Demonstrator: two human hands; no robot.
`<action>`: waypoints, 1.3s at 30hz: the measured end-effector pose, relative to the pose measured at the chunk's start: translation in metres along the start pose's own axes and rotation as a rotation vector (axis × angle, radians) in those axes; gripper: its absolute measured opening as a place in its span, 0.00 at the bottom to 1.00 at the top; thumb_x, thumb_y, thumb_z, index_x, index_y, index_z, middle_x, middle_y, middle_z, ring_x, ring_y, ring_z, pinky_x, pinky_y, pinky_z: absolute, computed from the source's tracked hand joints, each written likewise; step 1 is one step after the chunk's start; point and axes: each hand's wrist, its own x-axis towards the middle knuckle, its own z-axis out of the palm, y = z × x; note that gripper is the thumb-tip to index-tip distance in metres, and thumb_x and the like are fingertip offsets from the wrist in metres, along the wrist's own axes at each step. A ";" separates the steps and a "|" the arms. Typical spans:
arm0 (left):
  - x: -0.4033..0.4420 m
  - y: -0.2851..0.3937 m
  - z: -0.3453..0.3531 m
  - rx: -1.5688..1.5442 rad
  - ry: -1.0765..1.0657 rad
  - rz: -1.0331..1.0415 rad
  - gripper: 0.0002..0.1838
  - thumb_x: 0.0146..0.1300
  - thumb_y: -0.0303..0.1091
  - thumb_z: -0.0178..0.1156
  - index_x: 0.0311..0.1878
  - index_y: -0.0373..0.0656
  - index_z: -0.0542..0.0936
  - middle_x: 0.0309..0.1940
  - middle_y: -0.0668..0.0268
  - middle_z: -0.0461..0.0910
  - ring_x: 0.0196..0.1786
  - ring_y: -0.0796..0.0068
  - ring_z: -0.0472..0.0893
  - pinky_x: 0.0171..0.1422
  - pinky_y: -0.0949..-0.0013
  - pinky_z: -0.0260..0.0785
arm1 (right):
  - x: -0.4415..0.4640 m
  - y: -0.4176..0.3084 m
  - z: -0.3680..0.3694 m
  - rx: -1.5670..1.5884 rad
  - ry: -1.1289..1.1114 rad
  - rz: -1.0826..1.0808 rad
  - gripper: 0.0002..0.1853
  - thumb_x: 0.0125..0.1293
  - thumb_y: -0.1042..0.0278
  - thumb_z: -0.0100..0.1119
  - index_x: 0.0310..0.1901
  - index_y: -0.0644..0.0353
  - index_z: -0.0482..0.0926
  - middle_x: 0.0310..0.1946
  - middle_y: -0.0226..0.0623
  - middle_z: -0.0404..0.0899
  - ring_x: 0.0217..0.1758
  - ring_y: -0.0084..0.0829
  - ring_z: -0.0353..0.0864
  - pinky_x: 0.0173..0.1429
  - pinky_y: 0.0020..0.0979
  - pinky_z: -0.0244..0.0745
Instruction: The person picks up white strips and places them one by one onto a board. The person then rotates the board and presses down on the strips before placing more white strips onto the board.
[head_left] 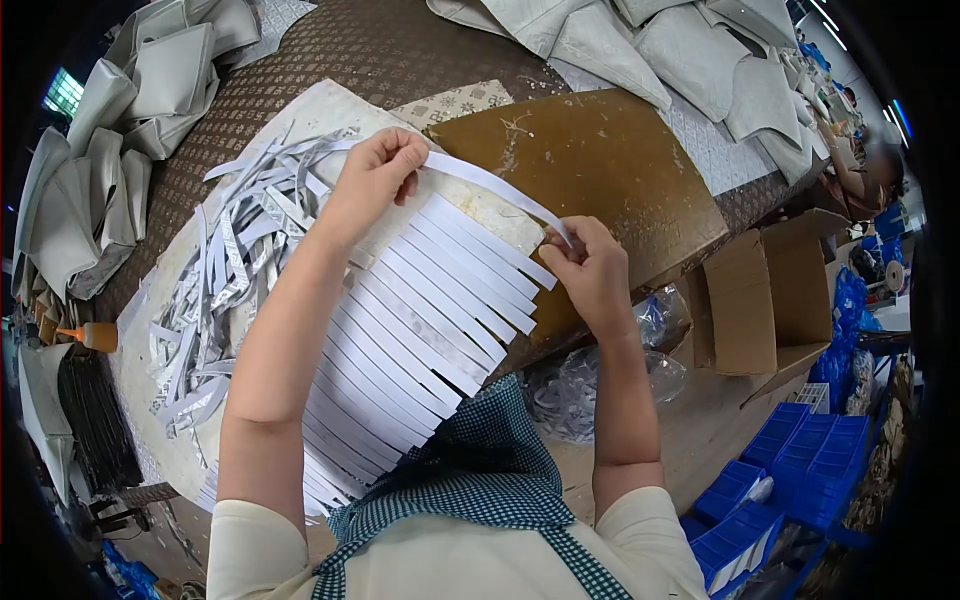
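One white strip is stretched between my two hands, above the board. My left hand pinches its left end, and my right hand pinches its right end near the edge of the brown board. Below lies a row of parallel white strips, side by side, their ends uneven toward the table's front edge. To the left, a tangled heap of loose white and silvery printed strips rests on a pale worn board.
A brown board lies at the right. Stacked pale pouches and more pouches sit behind. An orange bottle stands left. Beyond the right edge are a cardboard box, clear plastic bags, blue bins and another person.
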 end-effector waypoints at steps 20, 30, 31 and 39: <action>-0.028 -0.006 -0.026 -0.088 0.109 0.011 0.11 0.76 0.41 0.60 0.44 0.43 0.79 0.28 0.73 0.76 0.28 0.83 0.73 0.32 0.76 0.64 | 0.031 0.000 -0.021 -0.173 -0.296 -0.103 0.05 0.63 0.72 0.61 0.35 0.66 0.79 0.26 0.37 0.79 0.30 0.27 0.82 0.36 0.30 0.75; -0.024 0.006 -0.005 -0.118 -0.063 -0.028 0.10 0.75 0.40 0.60 0.43 0.42 0.79 0.26 0.73 0.75 0.27 0.84 0.73 0.33 0.78 0.65 | -0.067 0.012 -0.109 -0.217 -0.184 0.503 0.06 0.68 0.72 0.63 0.41 0.66 0.80 0.28 0.27 0.79 0.31 0.17 0.79 0.37 0.23 0.74; -0.023 0.006 -0.001 -0.121 -0.091 -0.027 0.10 0.75 0.40 0.60 0.43 0.43 0.79 0.25 0.73 0.75 0.27 0.84 0.73 0.33 0.78 0.65 | -0.069 0.024 -0.106 -0.210 -0.089 0.429 0.08 0.68 0.70 0.64 0.43 0.66 0.81 0.29 0.27 0.80 0.31 0.17 0.78 0.37 0.23 0.75; -0.020 0.019 0.023 -0.060 -0.140 -0.034 0.12 0.74 0.41 0.62 0.43 0.41 0.79 0.26 0.74 0.76 0.27 0.85 0.73 0.33 0.77 0.65 | -0.020 0.009 -0.038 0.400 0.133 -0.007 0.17 0.72 0.66 0.66 0.57 0.64 0.82 0.36 0.25 0.78 0.32 0.17 0.73 0.39 0.23 0.75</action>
